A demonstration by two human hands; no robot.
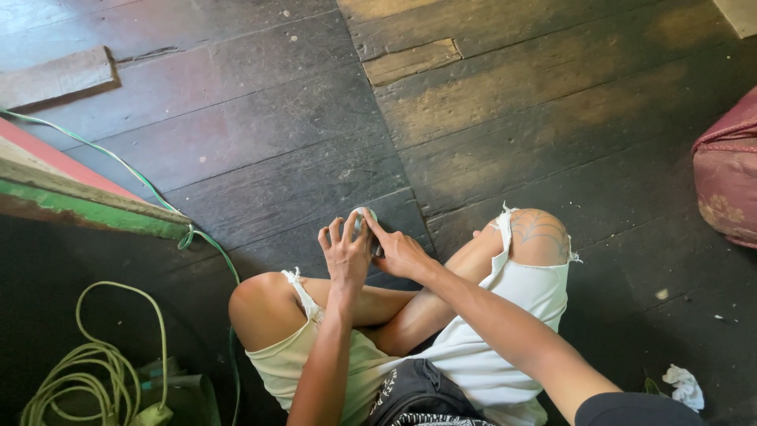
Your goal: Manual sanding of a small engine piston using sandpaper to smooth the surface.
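Dark wooden floorboards [276,118] lie below me as my left hand [345,254] and right hand [400,252] both grip a small pale object [361,218] above my crossed legs, work seemingly unfinished.

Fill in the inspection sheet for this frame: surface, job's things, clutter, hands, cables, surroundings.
Surface: dark, worn wooden floor; the person sits cross-legged on it.
Job's things: small grey object, mostly hidden, held between both hands.
Clutter: crumpled white scrap; loose wooden block.
Hands: left hand and right hand both closed around the object.
Cables: thin green wire runs across the floor; coiled green cord at lower left.
Surroundings: painted boards at left, pink cushion at right.
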